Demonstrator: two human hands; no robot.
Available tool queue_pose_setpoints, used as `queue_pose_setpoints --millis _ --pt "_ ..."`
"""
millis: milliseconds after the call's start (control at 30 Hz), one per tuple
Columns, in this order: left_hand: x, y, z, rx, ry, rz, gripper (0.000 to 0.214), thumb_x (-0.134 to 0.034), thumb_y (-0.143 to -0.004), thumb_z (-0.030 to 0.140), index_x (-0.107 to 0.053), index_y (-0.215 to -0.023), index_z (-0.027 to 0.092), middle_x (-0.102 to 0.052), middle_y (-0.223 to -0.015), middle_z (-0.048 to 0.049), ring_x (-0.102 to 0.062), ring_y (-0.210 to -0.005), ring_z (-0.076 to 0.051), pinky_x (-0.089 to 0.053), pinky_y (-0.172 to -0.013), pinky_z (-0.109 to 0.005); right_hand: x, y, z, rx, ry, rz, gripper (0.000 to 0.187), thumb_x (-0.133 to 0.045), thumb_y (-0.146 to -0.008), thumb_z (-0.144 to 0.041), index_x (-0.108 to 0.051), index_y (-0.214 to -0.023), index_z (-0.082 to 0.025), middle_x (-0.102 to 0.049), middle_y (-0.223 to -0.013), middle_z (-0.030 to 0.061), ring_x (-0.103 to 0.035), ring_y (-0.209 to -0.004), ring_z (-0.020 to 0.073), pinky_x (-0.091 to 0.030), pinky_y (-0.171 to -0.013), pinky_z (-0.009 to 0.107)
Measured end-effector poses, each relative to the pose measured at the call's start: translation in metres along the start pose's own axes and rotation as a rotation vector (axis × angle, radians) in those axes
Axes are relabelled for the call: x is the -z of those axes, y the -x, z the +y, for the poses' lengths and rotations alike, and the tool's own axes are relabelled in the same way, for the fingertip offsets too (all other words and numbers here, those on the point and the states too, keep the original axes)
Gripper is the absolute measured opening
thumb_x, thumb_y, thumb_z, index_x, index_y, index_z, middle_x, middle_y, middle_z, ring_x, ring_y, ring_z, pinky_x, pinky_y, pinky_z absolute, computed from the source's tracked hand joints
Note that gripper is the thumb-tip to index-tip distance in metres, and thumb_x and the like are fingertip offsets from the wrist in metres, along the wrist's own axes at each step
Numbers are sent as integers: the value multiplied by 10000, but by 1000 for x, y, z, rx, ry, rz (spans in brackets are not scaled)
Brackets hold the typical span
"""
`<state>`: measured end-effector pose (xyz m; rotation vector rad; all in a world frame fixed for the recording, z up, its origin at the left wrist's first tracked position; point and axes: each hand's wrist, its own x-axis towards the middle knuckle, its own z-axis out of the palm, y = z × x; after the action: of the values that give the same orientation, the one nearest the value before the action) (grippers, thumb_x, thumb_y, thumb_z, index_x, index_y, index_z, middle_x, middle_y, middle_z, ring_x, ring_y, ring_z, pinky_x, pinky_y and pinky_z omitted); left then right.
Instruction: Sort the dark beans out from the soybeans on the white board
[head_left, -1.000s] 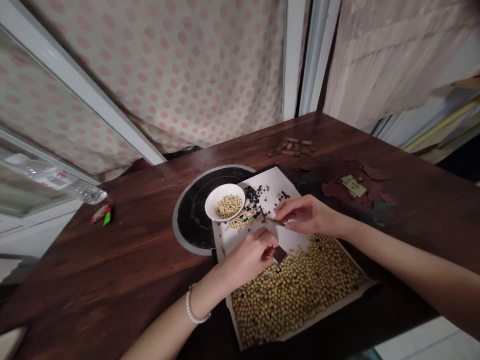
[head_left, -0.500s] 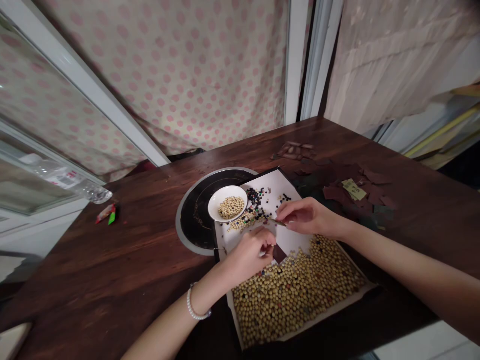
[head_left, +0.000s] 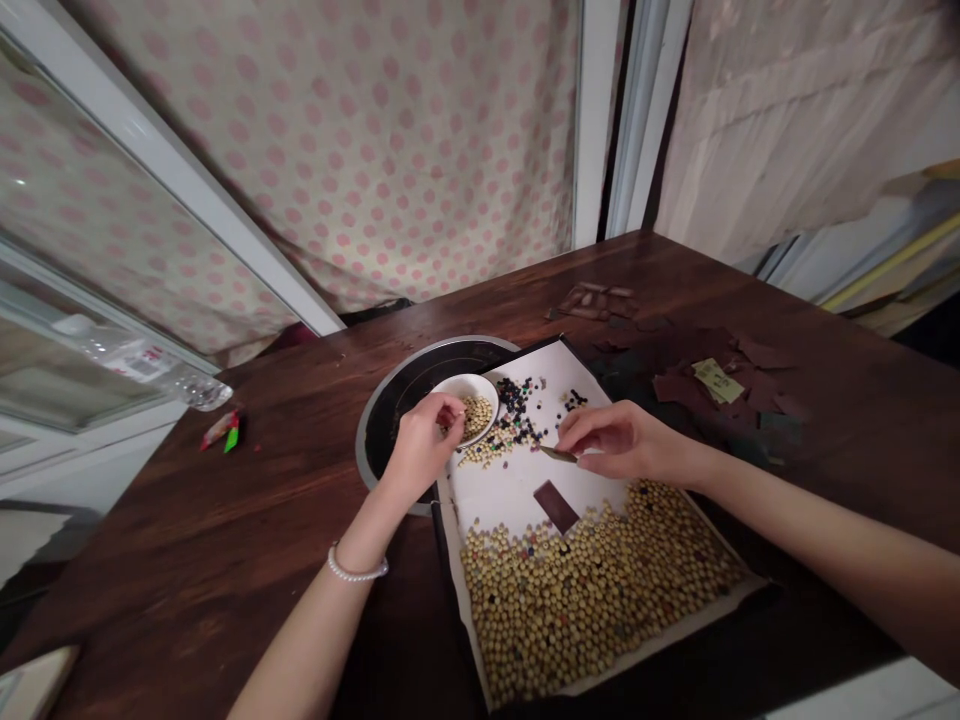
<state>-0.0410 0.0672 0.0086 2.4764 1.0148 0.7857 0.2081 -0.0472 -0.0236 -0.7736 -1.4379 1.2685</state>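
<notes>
Head, left hand [head_left: 426, 445] at bowl [head_left: 463, 383], unreadable note [head_left: 718, 380]

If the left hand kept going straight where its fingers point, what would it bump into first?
Probably the pale beads in the white bowl; the left hand has its fingertips over them, though its height is hard to judge.

You face a dk. wood table [head_left: 187, 540]; pink-dotted curtain [head_left: 420, 150] & wht. frame [head_left: 598, 120] beyond. R of you: plain curtain [head_left: 780, 130].
</notes>
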Motion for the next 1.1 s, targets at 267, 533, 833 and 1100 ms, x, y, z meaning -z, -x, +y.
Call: queue_pose_setpoints --millis 267,533,833,1100 --pt "18 2 25 -114 -47 -81 85 -601 -830 181 -565 -906 184 -601 -870 -25 -574 -785 -159 -481 -734 -309 1 1 1 -18 -12 13 181 -730 -749 -237 -726 -928 -214 -677 -895 40 -595 -850 151 -485 -793 332" --pt "10 33 63 -155 22 -673 58 -611 -815 155 -598 -851 199 -616 -881 -22 -583 -879 -193 -463 -761 -319 2 1 -1 -18 4 1 185 -721 -759 -214 -725 -943 -220 -689 -903 37 -602 -855 148 -480 -793 324" --pt "-18 41 68 -182 67 -596 96 -563 -779 136 -619 -810 207 -620 -802 -37 -617 -753 -206 -488 -660 -345 2 0 -1 -22 -16 -23 178 -712 -774 -251 -715 -948 -213 -685 -911 41 -600 -853 151 -483 -797 342" --pt "-19 42 69 -121 47 -649 108 -543 -796 115 -608 -796 202 -635 -842 -35 -626 -778 -203 -492 -676 -339 1 0 -3 -35 -24 -17 159 -706 -776 -223 -718 -933 -202 -692 -926 47 -608 -873 152 -484 -807 338"
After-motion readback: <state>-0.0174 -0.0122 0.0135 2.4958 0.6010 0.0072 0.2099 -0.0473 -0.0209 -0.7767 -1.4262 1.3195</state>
